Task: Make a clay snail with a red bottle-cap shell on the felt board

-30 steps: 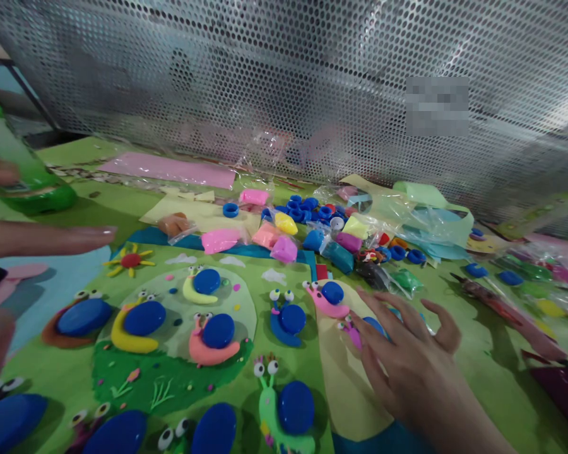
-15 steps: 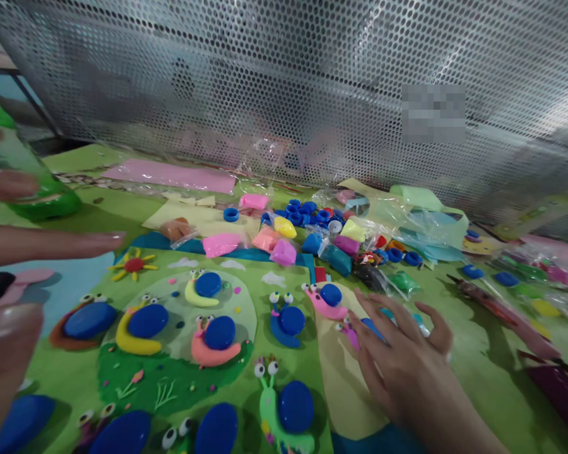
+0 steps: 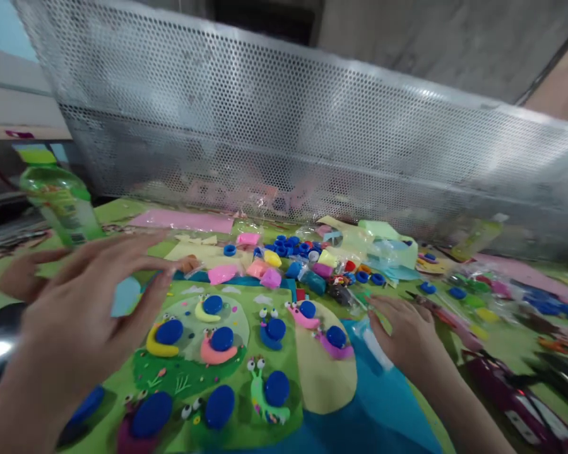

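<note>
My left hand (image 3: 88, 296) hovers over the left side of a craft picture (image 3: 291, 403), its fingers stretched and apart, nothing visible in them. It covers the picture's upper left corner. My right hand (image 3: 404, 325) reaches in at the right, fingers extended, beside a small clear packet (image 3: 377, 347). Clay snails with blue bottle-cap shells lie on the picture: a purple snail (image 3: 335, 342), a pink snail (image 3: 303, 313), a blue snail (image 3: 271, 331), a yellow snail (image 3: 163, 338), a salmon snail (image 3: 220, 345) and a light green snail (image 3: 269, 391).
Behind the picture lie bags of coloured clay (image 3: 222, 273) and a heap of blue caps (image 3: 288, 244). A green bottle (image 3: 59, 198) stands at the far left. A perforated metal panel (image 3: 265, 120) rises behind. A dark purple object (image 3: 515, 403) lies at the right.
My view has tilted up and back. My right hand has moved off the purple snail toward the right. My left hand has come further into view, away from the bottle.
</note>
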Motion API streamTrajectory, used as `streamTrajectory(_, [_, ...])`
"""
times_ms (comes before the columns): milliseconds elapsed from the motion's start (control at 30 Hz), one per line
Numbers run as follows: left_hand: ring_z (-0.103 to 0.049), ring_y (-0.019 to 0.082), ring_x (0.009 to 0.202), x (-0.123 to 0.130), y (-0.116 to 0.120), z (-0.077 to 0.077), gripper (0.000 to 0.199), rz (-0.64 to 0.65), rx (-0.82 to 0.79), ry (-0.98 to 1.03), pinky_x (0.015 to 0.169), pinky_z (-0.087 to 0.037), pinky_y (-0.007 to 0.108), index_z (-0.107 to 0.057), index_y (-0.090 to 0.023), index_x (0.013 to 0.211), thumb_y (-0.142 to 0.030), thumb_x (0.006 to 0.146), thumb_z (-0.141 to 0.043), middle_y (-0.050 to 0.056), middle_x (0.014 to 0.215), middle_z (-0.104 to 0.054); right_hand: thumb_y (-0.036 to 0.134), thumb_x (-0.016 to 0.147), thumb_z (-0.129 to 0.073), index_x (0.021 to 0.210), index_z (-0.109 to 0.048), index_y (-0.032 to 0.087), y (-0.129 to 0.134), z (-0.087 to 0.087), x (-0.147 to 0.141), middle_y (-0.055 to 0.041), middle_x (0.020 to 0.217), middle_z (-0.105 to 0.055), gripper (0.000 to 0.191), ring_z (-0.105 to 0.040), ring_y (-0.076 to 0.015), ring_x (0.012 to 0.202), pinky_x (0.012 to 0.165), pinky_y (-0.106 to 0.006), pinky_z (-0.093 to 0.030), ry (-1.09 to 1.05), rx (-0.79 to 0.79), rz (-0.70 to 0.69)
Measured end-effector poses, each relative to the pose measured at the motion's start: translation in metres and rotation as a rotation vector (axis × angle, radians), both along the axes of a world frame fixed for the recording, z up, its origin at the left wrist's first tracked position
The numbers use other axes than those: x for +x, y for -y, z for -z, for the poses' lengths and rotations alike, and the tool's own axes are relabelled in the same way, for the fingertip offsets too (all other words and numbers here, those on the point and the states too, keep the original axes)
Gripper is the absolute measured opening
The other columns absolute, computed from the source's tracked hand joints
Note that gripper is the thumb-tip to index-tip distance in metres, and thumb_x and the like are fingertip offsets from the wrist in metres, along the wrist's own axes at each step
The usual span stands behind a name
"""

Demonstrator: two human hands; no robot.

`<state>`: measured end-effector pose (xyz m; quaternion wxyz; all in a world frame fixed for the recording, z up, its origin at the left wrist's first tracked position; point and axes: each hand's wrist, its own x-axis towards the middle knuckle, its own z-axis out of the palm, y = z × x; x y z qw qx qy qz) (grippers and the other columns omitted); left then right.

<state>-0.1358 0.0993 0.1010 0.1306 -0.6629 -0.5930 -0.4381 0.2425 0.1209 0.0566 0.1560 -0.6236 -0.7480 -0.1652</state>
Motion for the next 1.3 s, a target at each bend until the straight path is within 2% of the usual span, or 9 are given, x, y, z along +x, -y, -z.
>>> streamTrajectory(67, [-0.051,0.024,0.108,0.007,-0.004,-0.011,0.028,-0.011,0.125,-0.14,0.096,-0.038,0.041,-0.054,-0.03,0.105,-0.037,0.082,-0.039,-0.002,0.096,-0.06,0.03,0.083,-0.04,0.104,-0.062,0.015,-0.001,-0.002,0.008,-0.0131,0.103,-0.065,0.034,-0.061,-0.0266,0.091,0.076,-0.04,-0.046,-0.023,-0.157,0.037])
streamTrajectory(133, [-0.055,0.024,0.103,0.006,-0.007,-0.016,0.031,-0.064,0.107,-0.171,0.09,-0.043,0.038,-0.054,-0.025,0.106,-0.036,0.085,-0.034,0.002,0.093,-0.062,0.033,0.077,-0.05,0.105,-0.062,0.014,0.001,-0.001,0.008,-0.0132,0.099,-0.066,0.036,-0.064,-0.0263,0.085,0.065,-0.034,-0.049,-0.027,-0.261,0.014])
streamTrajectory(200, [-0.056,0.026,0.102,0.001,-0.01,-0.016,0.034,-0.124,0.055,-0.161,0.085,-0.045,0.039,-0.054,-0.02,0.105,-0.037,0.086,-0.031,0.007,0.092,-0.063,0.029,0.069,-0.059,0.103,-0.062,0.015,0.007,-0.002,0.001,-0.0119,0.094,-0.068,0.037,-0.065,-0.0258,0.078,0.056,-0.03,-0.049,-0.034,-0.315,-0.014])
streamTrajectory(300, [-0.058,0.03,0.094,-0.007,-0.019,-0.011,0.034,-0.13,0.046,-0.199,0.076,-0.047,0.041,-0.053,-0.018,0.102,-0.036,0.084,-0.031,0.009,0.081,-0.064,0.016,0.065,-0.059,0.103,-0.061,0.015,0.016,-0.006,-0.013,-0.0098,0.094,-0.068,0.038,-0.065,-0.0238,0.08,0.056,-0.026,-0.048,-0.071,-0.36,-0.06])
streamTrajectory(467, [-0.061,0.028,0.085,-0.003,-0.035,0.003,0.035,-0.059,0.061,-0.288,0.071,-0.047,0.038,-0.053,-0.018,0.097,-0.041,0.081,-0.032,0.009,0.076,-0.065,0.007,0.071,-0.043,0.103,-0.058,0.013,0.021,-0.018,-0.015,-0.0105,0.093,-0.067,0.036,-0.064,-0.0217,0.079,0.059,-0.027,-0.047,-0.218,-0.294,-0.07])
streamTrajectory(633, [-0.059,0.027,0.093,0.008,-0.034,0.01,0.039,-0.005,-0.025,-0.33,0.077,-0.045,0.036,-0.053,-0.016,0.103,-0.043,0.083,-0.032,0.011,0.087,-0.065,0.024,0.081,-0.041,0.092,-0.058,0.015,0.006,-0.02,-0.004,-0.01,0.088,-0.065,0.023,-0.062,-0.0219,0.08,0.062,-0.029,-0.044,-0.432,-0.217,-0.111])
streamTrajectory(933, [-0.06,0.023,0.085,0.026,-0.031,0.009,0.034,0.023,-0.124,-0.292,0.079,-0.045,0.034,-0.058,-0.015,0.099,-0.038,0.083,-0.038,0.01,0.088,-0.064,0.04,0.091,-0.024,0.074,-0.064,0.015,-0.015,-0.009,0.005,-0.0075,0.064,-0.065,0.05,-0.061,-0.0178,0.061,0.056,-0.026,-0.043,-0.626,-0.179,-0.151])
streamTrajectory(1167, [-0.058,0.019,0.089,0.025,-0.026,0.004,0.021,-0.01,-0.164,-0.29,0.079,-0.047,0.04,-0.057,-0.014,0.098,-0.03,0.085,-0.052,0.005,0.095,-0.06,0.043,0.091,-0.036,0.077,-0.059,0.013,-0.018,-0.011,0.016,0.0004,0.067,-0.06,0.041,-0.056,-0.0097,0.058,0.061,-0.026,-0.046,-0.742,-0.14,-0.112])
streamTrajectory(1300, [-0.056,0.02,0.094,0.021,-0.024,-0.001,0.02,-0.047,-0.136,-0.263,0.08,-0.047,0.041,-0.057,-0.014,0.098,-0.028,0.085,-0.052,0.006,0.101,-0.059,0.043,0.087,-0.045,0.075,-0.06,0.012,-0.021,-0.012,0.018,0.0021,0.065,-0.059,0.036,-0.057,-0.0102,0.06,0.063,-0.027,-0.047,-0.786,-0.168,-0.146])
